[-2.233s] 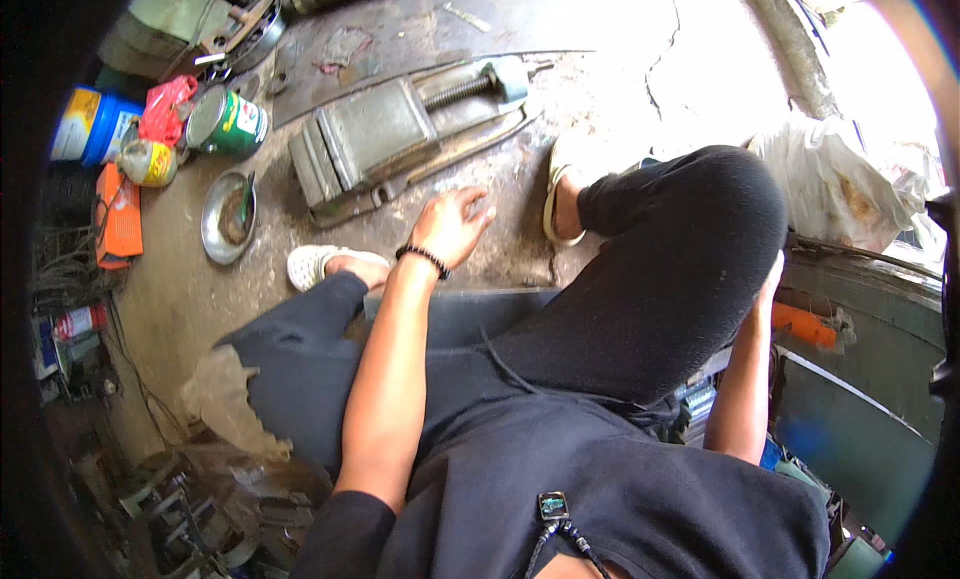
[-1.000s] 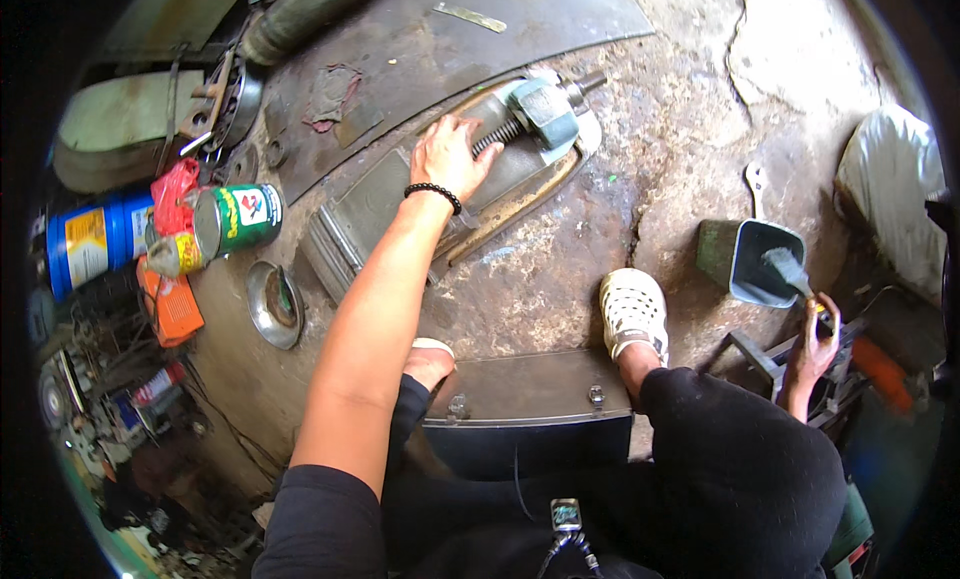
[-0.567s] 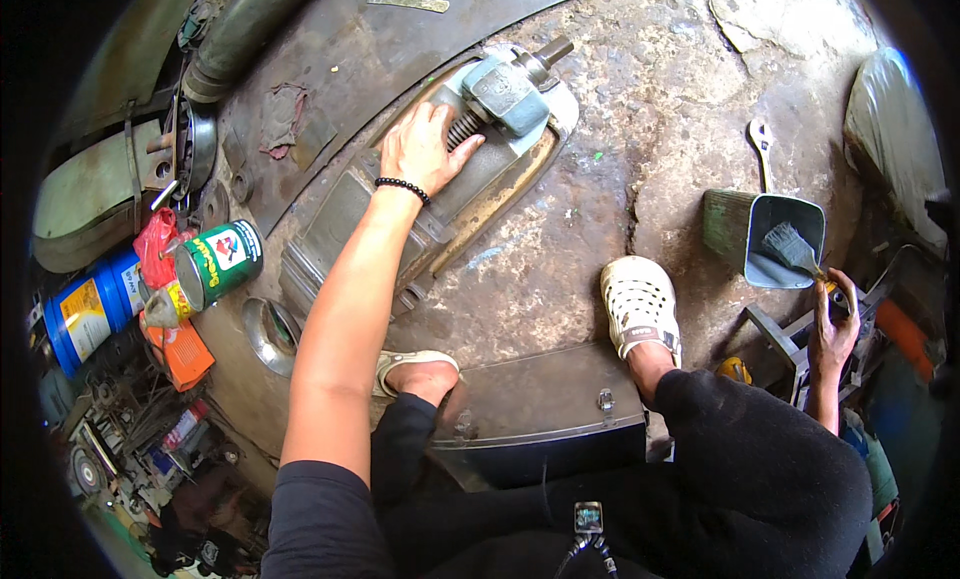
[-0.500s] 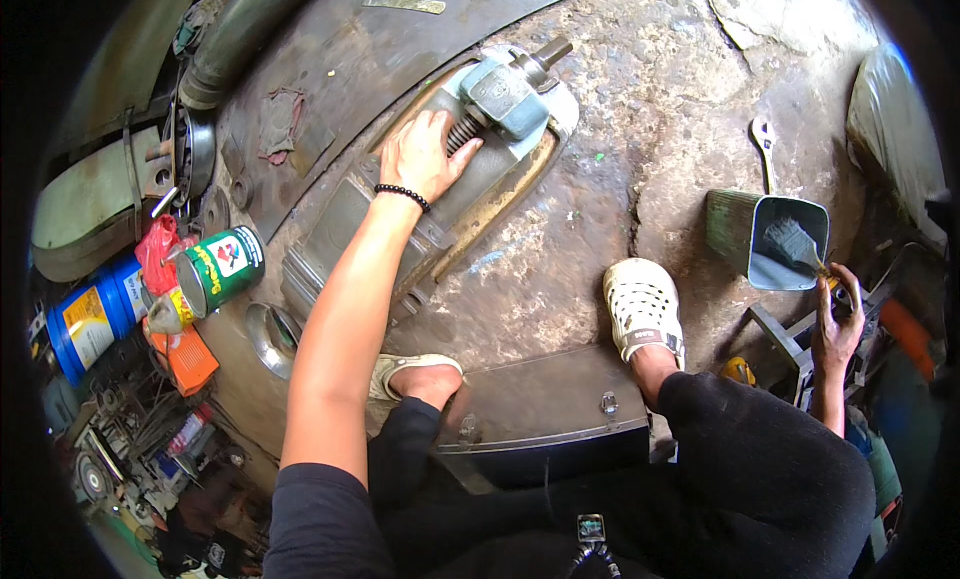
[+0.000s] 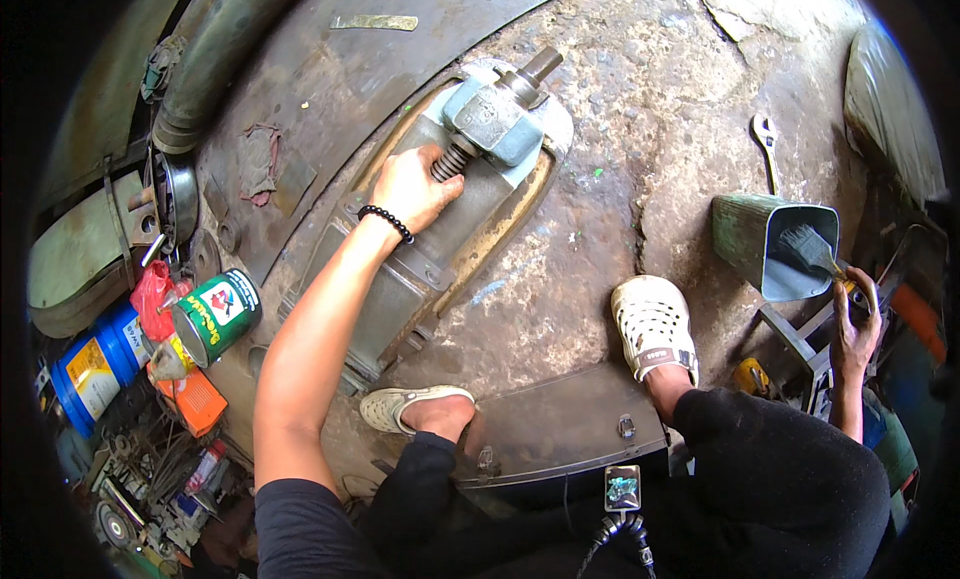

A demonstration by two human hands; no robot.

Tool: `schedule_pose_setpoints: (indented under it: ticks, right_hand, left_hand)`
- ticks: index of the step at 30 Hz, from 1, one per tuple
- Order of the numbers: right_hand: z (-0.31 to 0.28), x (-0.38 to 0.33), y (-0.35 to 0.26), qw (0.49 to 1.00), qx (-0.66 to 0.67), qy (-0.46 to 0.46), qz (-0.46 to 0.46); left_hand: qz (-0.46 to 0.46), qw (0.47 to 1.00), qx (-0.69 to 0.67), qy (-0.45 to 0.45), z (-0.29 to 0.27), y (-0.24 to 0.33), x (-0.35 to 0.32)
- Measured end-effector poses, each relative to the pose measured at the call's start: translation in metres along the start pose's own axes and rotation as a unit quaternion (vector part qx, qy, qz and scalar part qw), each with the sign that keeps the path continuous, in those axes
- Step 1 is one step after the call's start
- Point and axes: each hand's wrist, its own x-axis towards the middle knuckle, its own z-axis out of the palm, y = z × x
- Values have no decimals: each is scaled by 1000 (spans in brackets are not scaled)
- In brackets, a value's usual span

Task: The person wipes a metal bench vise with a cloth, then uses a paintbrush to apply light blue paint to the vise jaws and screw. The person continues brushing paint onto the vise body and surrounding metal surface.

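A grey metal bench vise (image 5: pixel 478 229) lies slantwise on the floor, its block-shaped jaw end (image 5: pixel 490 119) at the far right. My left hand (image 5: pixel 412 187) wraps its fingers and thumb round the threaded screw (image 5: pixel 453 161) below that block. A black bead bracelet circles the wrist. On the right, my right hand (image 5: pixel 857 324) is closed on the yellowish handle of a paintbrush (image 5: pixel 805 247). The dark bristles rest inside a tilted square grey-green container (image 5: pixel 745 234), against its inner wall. My fingers partly hide the brush handle.
An adjustable wrench (image 5: pixel 767 154) lies behind the container. A metal toolbox (image 5: pixel 560 429) sits between my feet. To the left stand a green can (image 5: pixel 215 319), a blue bucket (image 5: pixel 95 364) and an orange box (image 5: pixel 190 399). A metal sheet (image 5: pixel 300 109) covers the far-left floor.
My left hand has gone from lying with fingers extended beside the screw to curling round it. The brush stays in the container in my right hand. The view has shifted slightly.
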Motion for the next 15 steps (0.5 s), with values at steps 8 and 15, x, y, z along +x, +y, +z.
schedule_pose_setpoints:
  ticks: [8, 15]
  right_hand:
    - [-1, 8, -2, 999, -4, -4, 32]
    - [-12, 6, 12, 1000, 3, -7, 17]
  left_hand:
    - [-51, 992, -80, -82, -1, -3, 10]
    - [-28, 991, -101, -83, -1, -9, 11]
